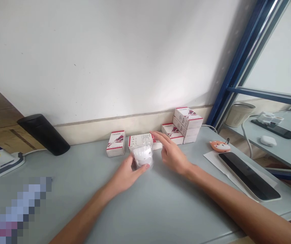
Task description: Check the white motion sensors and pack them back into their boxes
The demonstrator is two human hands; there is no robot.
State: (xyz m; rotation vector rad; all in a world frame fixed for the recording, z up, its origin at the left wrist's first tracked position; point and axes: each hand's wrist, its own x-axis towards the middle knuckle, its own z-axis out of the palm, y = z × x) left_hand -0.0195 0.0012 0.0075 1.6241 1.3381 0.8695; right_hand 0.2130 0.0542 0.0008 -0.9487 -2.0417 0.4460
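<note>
My left hand [125, 174] is closed around a white rounded device [144, 158] wrapped in clear plastic, its thumb along the lower front edge. What the device is, I cannot make out. Just behind it lies a white and red box [140, 138], partly covered by the wrapped device. My right hand [173, 154] has its fingers stretched toward that box's right end, the fingertips at or just over its red edge. Whether they touch it is hard to tell, and the thumb is mostly hidden. A similar box [116, 144] stands to the left.
More such boxes [188, 123] are stacked by the wall at right. A black cylinder [43, 134] leans at left. An orange animal-shaped case [220, 146] and a phone-like black slab [249, 176] on paper lie at right, beside a blue-framed mirror [230, 78].
</note>
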